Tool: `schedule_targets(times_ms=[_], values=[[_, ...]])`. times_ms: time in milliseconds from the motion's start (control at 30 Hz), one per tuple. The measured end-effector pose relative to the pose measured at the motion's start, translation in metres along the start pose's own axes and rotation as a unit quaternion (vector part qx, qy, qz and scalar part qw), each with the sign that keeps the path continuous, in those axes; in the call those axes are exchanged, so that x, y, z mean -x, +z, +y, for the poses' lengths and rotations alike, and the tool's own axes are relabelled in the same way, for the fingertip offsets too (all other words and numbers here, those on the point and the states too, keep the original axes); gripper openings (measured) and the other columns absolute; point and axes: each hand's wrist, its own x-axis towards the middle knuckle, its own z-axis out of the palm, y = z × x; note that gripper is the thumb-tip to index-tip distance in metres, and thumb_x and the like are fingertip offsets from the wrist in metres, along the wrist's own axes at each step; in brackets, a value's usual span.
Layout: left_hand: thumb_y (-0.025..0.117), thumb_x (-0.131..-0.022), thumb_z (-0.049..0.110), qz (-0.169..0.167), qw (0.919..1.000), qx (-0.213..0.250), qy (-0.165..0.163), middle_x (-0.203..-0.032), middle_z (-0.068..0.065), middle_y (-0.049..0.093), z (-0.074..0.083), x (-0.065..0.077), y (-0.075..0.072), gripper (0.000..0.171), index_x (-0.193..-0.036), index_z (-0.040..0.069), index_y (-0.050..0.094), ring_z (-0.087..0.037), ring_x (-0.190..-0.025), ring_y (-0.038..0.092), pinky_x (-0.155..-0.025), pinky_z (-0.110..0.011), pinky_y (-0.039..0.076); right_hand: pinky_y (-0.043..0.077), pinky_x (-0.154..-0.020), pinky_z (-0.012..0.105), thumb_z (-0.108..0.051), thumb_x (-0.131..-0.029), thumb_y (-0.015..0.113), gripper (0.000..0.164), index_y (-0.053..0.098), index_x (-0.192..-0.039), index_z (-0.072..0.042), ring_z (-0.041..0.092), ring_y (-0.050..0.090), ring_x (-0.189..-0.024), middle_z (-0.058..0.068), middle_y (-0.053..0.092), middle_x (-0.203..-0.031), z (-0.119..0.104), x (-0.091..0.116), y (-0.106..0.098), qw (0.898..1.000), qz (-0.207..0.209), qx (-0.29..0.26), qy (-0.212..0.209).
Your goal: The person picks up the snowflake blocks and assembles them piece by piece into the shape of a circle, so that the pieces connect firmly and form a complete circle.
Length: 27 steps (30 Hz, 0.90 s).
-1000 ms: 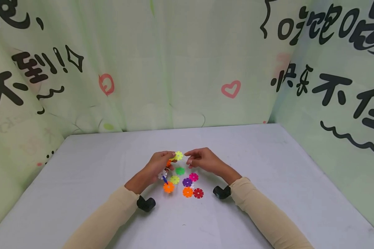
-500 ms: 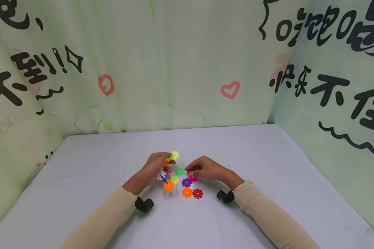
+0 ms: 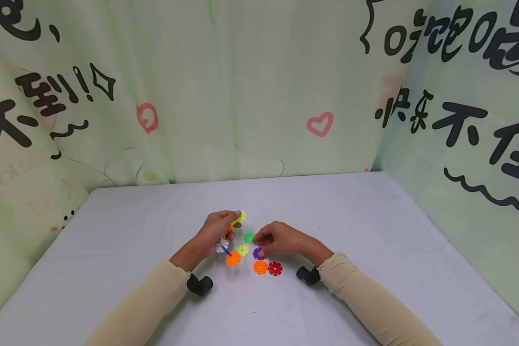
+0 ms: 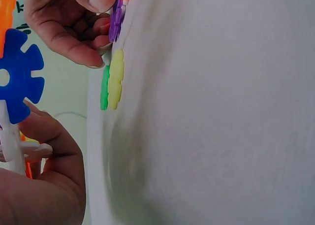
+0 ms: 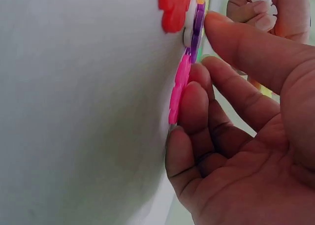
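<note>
My left hand [image 3: 218, 229] grips a chain of linked plastic flower-shaped discs. In it show a yellow disc [image 3: 242, 216], a white disc [image 3: 221, 247], a blue disc [image 4: 22, 76] and an orange disc [image 3: 233, 259] hanging lowest. My right hand [image 3: 283, 239] is down at the loose discs, its thumb and index fingertip spread at the edges of a purple disc [image 5: 198, 30] lying on the table. Its other fingers are bent beside a pink disc [image 5: 180, 89]. A green disc [image 3: 248, 238] and a loose yellow disc [image 3: 242, 250] lie between the hands.
Closer to me on the white table [image 3: 350, 216] lie an orange loose disc [image 3: 260, 267] and a red disc [image 3: 275, 268]. A white loose disc [image 5: 187, 36] is partly hidden under the purple one. A printed curtain [image 3: 264, 86] surrounds the table's back and sides.
My right hand has moved from beside the yellow end of the chain down toward me to the purple disc. My left hand has shifted slightly left, still holding the chain.
</note>
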Motion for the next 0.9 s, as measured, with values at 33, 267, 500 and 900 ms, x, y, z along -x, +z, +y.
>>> schedule_targets(times_ms=[33, 267, 500, 900], values=[[0.057, -0.099, 0.034, -0.001, 1.0000, -0.002, 0.002, -0.111, -0.014, 0.063, 0.0001, -0.0004, 0.0003, 0.041, -0.130, 0.008, 0.057, -0.016, -0.057, 0.046, -0.054, -0.022, 0.043, 0.051, -0.073, 0.028, -0.011, -0.081, 0.079, 0.029, 0.072, -0.109, -0.008, 0.016, 0.058, -0.084, -0.005, 0.065, -0.093, -0.0005, -0.0004, 0.0002, 1.000, 0.000, 0.007, 0.001], [0.056, -0.099, 0.030, -0.003, 1.0000, -0.002, 0.000, -0.110, -0.014, 0.064, 0.0001, -0.0006, 0.0014, 0.039, -0.130, 0.006, 0.056, -0.015, -0.060, 0.049, -0.056, -0.021, 0.044, 0.051, -0.071, 0.028, -0.012, -0.082, 0.078, 0.019, 0.074, -0.100, -0.013, 0.017, 0.057, -0.082, -0.007, 0.065, -0.087, -0.0032, -0.0006, 0.0016, 0.999, -0.008, 0.028, 0.012], [0.058, -0.098, 0.029, 0.008, 1.0000, 0.002, -0.002, -0.106, -0.013, 0.064, -0.0013, -0.0013, 0.0037, 0.037, -0.125, 0.004, 0.058, -0.015, -0.062, 0.049, -0.058, -0.022, 0.044, 0.050, -0.072, 0.029, -0.010, -0.084, 0.076, 0.014, 0.068, -0.093, -0.013, 0.018, 0.056, -0.081, -0.003, 0.062, -0.086, -0.0028, 0.0005, 0.0010, 1.000, 0.003, 0.013, 0.006], [0.054, -0.100, 0.034, 0.007, 0.9996, 0.022, -0.016, -0.099, -0.011, 0.062, -0.0028, -0.0018, 0.0036, 0.043, -0.133, 0.007, 0.052, -0.014, -0.061, 0.046, -0.054, -0.021, 0.040, 0.052, -0.075, 0.028, -0.004, -0.088, 0.069, 0.014, 0.072, -0.101, -0.008, 0.017, 0.058, -0.082, -0.001, 0.066, -0.091, 0.0016, -0.0006, -0.0059, 0.997, 0.080, -0.011, 0.009]])
